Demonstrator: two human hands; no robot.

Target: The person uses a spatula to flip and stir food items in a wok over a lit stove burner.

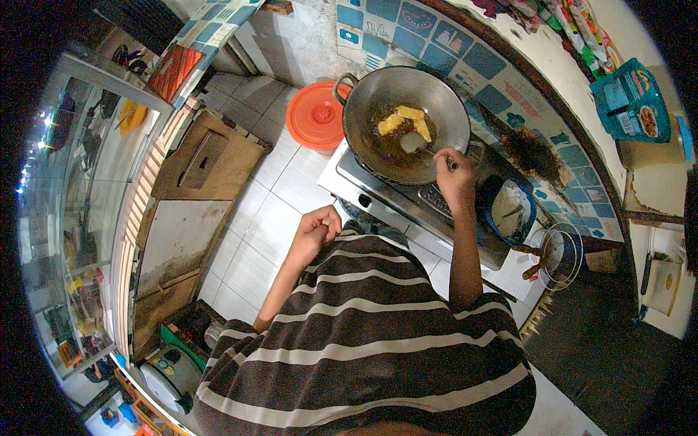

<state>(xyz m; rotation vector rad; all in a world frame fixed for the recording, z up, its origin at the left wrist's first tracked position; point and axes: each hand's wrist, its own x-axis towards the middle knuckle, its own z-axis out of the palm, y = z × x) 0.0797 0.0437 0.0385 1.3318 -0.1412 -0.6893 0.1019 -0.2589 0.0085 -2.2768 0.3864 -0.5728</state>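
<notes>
In my right hand point(457, 177) is the handle of a metal turner point(413, 143), gripped near the rim of a large wok point(447, 103). The turner's head rests in dark oil point(393, 152) at the wok's bottom. Beside it lie several yellow, battered-looking food pieces point(389, 124). The wok sits over a gas stove point(349, 170) with a dark knob on its front. My left hand point(317, 234) is held before my striped shirt point(371, 310), fingers curled in, and no object shows in it.
Left of the wok stands a bucket with an orange lid point(308, 122). A blue bowl point(530, 210) holding a pale mixture is at the stove's right, near a clear round container point(561, 256). A wooden cabinet point(218, 158) stands left; a teal pouch point(630, 101) hangs at right.
</notes>
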